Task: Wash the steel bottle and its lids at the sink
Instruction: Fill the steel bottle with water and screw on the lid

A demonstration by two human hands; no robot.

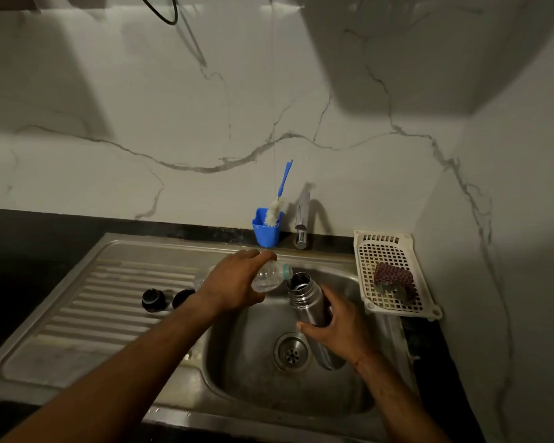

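Left hand [237, 282] grips clear plastic bottle [271, 276], tipped with mouth at open neck of steel bottle [304, 298], which right hand [339, 330] clasps tilted over sink [237, 362] basin; two black lids [153, 299] sit on drainboard [109, 314], left of basin.

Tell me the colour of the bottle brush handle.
Blue. The bottle brush handle shows best in the head view, above its white bristles.
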